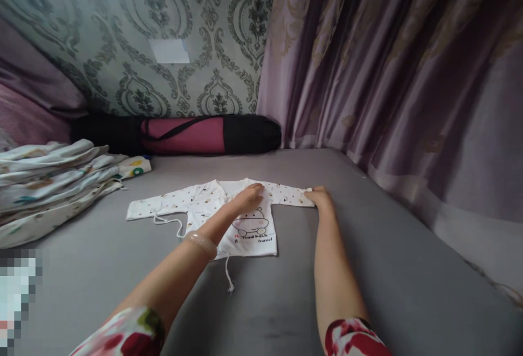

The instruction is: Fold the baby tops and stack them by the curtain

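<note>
A small white baby top (pixel 261 244) with dotted sleeves and a cartoon face lies spread flat on the grey sheet, its sleeves stretched out to both sides. My left hand (pixel 249 198) rests flat on the upper chest, fingers extended toward the right sleeve. At the right cuff, my right hand (pixel 319 195) pinches the sleeve end between thumb and fingers. One white tie string hangs from the bottom hem, and another lies below the left sleeve. A bangle is on my left wrist.
A grey bed surface (pixel 408 269) lies around the top. Folded patterned cloths (pixel 53 182) are piled at the left. Against the wallpapered wall lies a long black and maroon bag (pixel 183 135). Purple curtains (pixel 347 62) hang at the right.
</note>
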{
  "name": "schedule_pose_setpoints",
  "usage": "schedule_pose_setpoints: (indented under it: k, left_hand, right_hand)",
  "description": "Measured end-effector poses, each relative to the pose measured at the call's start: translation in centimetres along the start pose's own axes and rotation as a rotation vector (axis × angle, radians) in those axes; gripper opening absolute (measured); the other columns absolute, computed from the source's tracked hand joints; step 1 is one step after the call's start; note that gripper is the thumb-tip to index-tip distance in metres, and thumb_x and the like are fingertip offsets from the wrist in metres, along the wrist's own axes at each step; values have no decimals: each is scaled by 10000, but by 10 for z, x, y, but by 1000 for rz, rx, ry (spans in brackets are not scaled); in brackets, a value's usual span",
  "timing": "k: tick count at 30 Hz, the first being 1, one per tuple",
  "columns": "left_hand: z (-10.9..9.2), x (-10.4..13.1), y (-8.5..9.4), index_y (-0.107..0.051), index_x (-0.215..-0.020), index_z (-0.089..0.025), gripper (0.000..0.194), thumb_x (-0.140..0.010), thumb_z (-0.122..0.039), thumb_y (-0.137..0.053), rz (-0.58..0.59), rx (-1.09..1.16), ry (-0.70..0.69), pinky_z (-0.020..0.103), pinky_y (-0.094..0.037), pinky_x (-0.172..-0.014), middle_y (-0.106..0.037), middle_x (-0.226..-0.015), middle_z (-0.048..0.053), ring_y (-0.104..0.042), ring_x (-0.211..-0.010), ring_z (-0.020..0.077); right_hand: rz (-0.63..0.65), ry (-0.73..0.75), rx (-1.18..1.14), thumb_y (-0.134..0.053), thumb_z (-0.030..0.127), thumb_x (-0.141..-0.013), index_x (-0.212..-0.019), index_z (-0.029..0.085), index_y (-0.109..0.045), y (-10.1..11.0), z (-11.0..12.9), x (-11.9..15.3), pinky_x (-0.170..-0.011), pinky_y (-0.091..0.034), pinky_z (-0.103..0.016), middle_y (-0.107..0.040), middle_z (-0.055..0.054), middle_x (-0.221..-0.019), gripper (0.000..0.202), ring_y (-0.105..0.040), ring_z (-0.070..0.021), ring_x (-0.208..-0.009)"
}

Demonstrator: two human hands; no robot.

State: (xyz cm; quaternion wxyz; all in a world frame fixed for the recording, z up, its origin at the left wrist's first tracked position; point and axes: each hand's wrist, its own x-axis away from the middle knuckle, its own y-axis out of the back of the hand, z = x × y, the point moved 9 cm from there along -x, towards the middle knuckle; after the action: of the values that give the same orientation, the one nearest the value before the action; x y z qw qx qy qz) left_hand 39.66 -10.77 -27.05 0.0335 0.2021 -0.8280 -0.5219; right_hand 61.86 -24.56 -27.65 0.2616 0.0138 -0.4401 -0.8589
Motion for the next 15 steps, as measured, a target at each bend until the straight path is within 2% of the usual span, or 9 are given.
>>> schedule_pose_setpoints:
  k: [4, 9, 15]
  left_hand:
    - [10, -6, -12, -461, -1378, -89, 516, -915, -314, -428, 57, -23, 46, 391, -295, -1167, -423, -1484, 185, -363, -1400, 268]
    - [19, -8, -24, -364, -1448, -95, 639, -943, -486, -389, 133, -80, 97, 450, -216, -1181, -307, -1554, 187, -223, -1458, 315]
    - [20, -11, -28, -244, -1514, -112, 856, -880, -669, -387, 247, -124, 131, 484, -173, -1169, -202, -1597, 173, -162, -1460, 371]
  right_hand:
    - [16, 0, -270, -674, 191, -728, -809, 144, -718, 0, 2, 1, -636, -530, -257, -711, -73, -673, 104, -707, -220, -759]
    - [57, -50, -554, -663, 168, -797, -807, 128, -655, -2, 4, 11, -555, -542, -263, -675, -32, -604, 42, -645, -148, -547]
    - [111, -49, -756, -601, 137, -869, -769, 142, -627, 3, 19, 19, -547, -538, -234, -688, -24, -638, 103, -638, -125, -556]
